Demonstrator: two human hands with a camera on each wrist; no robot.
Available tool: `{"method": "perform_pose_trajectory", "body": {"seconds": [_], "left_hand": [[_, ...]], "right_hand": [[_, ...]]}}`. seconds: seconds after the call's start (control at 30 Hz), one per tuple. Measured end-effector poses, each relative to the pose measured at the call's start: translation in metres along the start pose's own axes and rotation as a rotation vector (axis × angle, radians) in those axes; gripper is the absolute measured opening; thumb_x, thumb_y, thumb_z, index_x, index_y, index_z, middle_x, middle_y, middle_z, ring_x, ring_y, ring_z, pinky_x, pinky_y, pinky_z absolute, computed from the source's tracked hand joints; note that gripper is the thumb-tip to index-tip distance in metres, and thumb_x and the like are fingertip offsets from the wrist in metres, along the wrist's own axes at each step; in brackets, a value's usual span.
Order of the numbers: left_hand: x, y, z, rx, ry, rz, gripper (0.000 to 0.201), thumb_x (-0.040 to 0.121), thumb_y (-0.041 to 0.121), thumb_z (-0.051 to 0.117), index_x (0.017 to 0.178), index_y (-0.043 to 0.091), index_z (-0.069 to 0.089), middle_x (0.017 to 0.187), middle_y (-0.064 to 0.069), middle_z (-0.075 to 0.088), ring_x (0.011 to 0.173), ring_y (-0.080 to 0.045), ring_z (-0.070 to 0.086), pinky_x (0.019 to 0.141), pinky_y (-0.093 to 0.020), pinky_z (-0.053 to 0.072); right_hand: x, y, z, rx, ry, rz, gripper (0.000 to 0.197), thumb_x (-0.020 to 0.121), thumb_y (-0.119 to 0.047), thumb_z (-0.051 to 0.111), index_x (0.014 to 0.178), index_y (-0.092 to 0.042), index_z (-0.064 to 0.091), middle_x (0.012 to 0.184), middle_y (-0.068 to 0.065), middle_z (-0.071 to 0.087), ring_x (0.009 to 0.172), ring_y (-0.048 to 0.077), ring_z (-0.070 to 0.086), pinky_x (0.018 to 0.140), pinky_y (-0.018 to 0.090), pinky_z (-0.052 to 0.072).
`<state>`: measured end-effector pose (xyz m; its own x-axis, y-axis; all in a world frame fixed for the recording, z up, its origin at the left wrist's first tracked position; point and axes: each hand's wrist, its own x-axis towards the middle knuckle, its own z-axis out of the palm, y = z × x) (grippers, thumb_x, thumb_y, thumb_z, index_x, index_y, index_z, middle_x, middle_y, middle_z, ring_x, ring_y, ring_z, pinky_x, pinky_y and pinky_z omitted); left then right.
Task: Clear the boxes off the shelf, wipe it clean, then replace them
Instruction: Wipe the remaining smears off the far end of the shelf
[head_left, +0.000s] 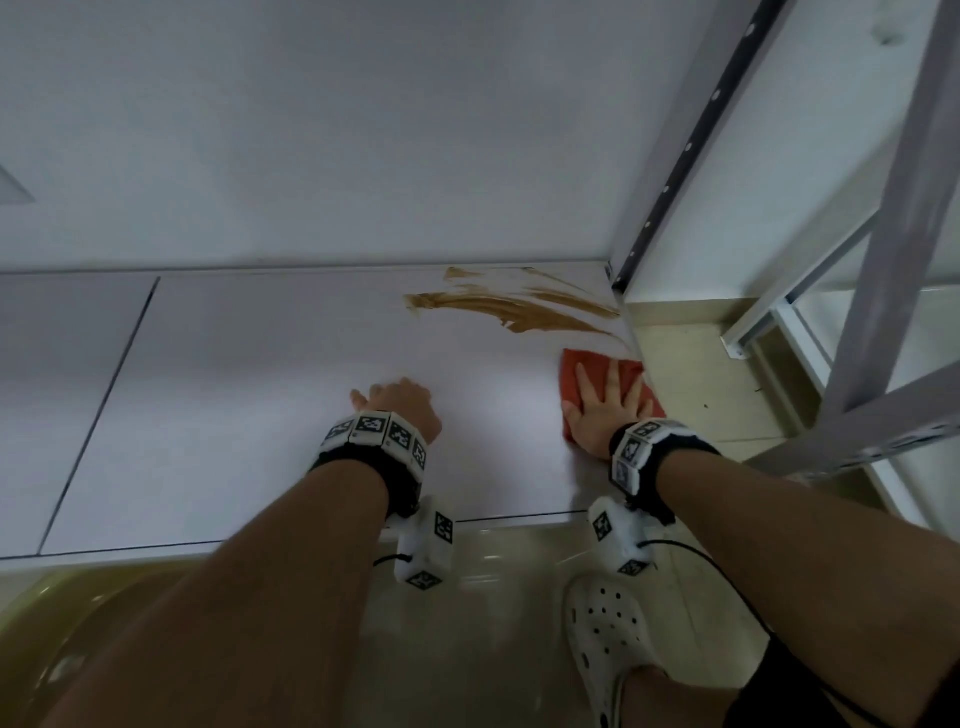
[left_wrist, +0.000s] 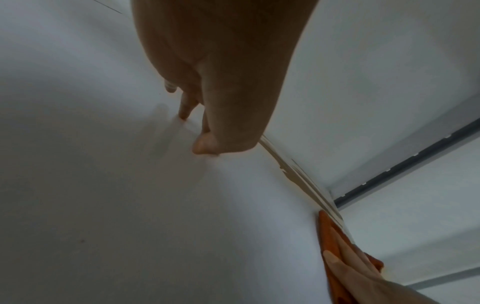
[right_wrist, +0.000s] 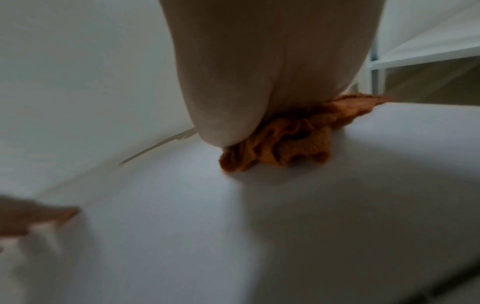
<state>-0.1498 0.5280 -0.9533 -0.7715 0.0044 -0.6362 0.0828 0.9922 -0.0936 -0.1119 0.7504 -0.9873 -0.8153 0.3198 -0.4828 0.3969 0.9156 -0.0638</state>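
The white shelf (head_left: 260, 389) carries no boxes in view. Brown smears (head_left: 519, 312) streak its back right corner, also seen in the left wrist view as smears (left_wrist: 293, 174). An orange cloth (head_left: 574, 371) lies near the shelf's right edge, just in front of the smears. My right hand (head_left: 608, 400) presses flat on it with fingers spread. In the right wrist view the cloth (right_wrist: 285, 142) bunches under the palm (right_wrist: 259, 72). My left hand (head_left: 397, 402) props on the bare shelf on its fingertips (left_wrist: 205, 144) and holds nothing.
A metal upright with holes (head_left: 680, 156) rises at the shelf's back right corner. A grey rack frame (head_left: 893, 260) stands to the right over beige floor tiles (head_left: 691, 374). My white clog (head_left: 613, 639) is below the shelf's front edge. A seam (head_left: 104, 405) splits the shelf panels at left.
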Motion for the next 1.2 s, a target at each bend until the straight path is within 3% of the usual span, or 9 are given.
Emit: {"method": "perform_pose_trajectory", "body": {"seconds": [0.27, 0.53, 0.7, 0.9, 1.07, 1.2], "left_hand": [[-0.004, 0.0, -0.001, -0.045, -0.007, -0.01, 0.048, 0.093, 0.025, 0.035, 0.14, 0.019, 0.037, 0.141, -0.004, 0.039, 0.132, -0.03, 0.037, 0.112, -0.057, 0.018], [0.0, -0.01, -0.007, -0.05, -0.018, 0.073, 0.054, 0.096, 0.017, 0.027, 0.148, 0.029, 0.026, 0.156, 0.006, 0.019, 0.142, -0.026, 0.024, 0.114, -0.061, 0.009], [-0.001, -0.01, -0.008, -0.037, -0.015, 0.061, 0.055, 0.095, 0.016, 0.028, 0.148, 0.031, 0.027, 0.157, 0.007, 0.018, 0.143, -0.024, 0.023, 0.116, -0.059, 0.005], [0.001, -0.007, -0.012, -0.057, -0.02, 0.047, 0.052, 0.095, 0.019, 0.03, 0.145, 0.03, 0.033, 0.154, 0.006, 0.028, 0.141, -0.024, 0.027, 0.116, -0.058, 0.008], [-0.001, -0.005, -0.012, -0.082, -0.046, 0.03, 0.05, 0.095, 0.019, 0.031, 0.144, 0.025, 0.037, 0.152, 0.003, 0.032, 0.14, -0.026, 0.029, 0.115, -0.059, 0.009], [-0.005, -0.007, -0.012, -0.067, -0.064, 0.027, 0.052, 0.096, 0.02, 0.03, 0.147, 0.025, 0.029, 0.156, 0.001, 0.023, 0.142, -0.027, 0.024, 0.114, -0.061, 0.009]], "right_hand": [[0.015, -0.009, -0.008, -0.046, -0.037, -0.117, 0.059, 0.097, -0.051, 0.022, 0.147, -0.041, -0.008, 0.157, 0.001, -0.02, 0.142, 0.04, -0.018, 0.116, 0.055, -0.005], [0.066, -0.008, -0.033, 0.006, -0.021, 0.008, 0.061, 0.096, -0.054, 0.021, 0.148, -0.038, -0.007, 0.157, 0.004, -0.02, 0.142, 0.041, -0.017, 0.114, 0.054, -0.005], [0.081, 0.002, -0.039, 0.099, 0.041, 0.061, 0.059, 0.099, -0.048, 0.025, 0.15, -0.033, -0.002, 0.158, 0.005, -0.015, 0.144, 0.038, -0.011, 0.116, 0.055, 0.001], [0.062, 0.005, -0.028, 0.142, 0.066, 0.135, 0.061, 0.099, -0.046, 0.024, 0.151, -0.027, -0.002, 0.157, 0.012, -0.015, 0.143, 0.04, -0.009, 0.116, 0.053, 0.002], [0.028, -0.017, -0.014, 0.025, 0.034, 0.022, 0.062, 0.099, -0.046, 0.022, 0.15, -0.028, -0.007, 0.156, 0.012, -0.019, 0.143, 0.039, -0.014, 0.114, 0.056, -0.002], [0.012, -0.054, 0.004, -0.041, 0.031, -0.169, 0.062, 0.098, -0.045, 0.025, 0.15, -0.03, -0.006, 0.157, 0.01, -0.018, 0.143, 0.038, -0.012, 0.115, 0.054, -0.004]]}}
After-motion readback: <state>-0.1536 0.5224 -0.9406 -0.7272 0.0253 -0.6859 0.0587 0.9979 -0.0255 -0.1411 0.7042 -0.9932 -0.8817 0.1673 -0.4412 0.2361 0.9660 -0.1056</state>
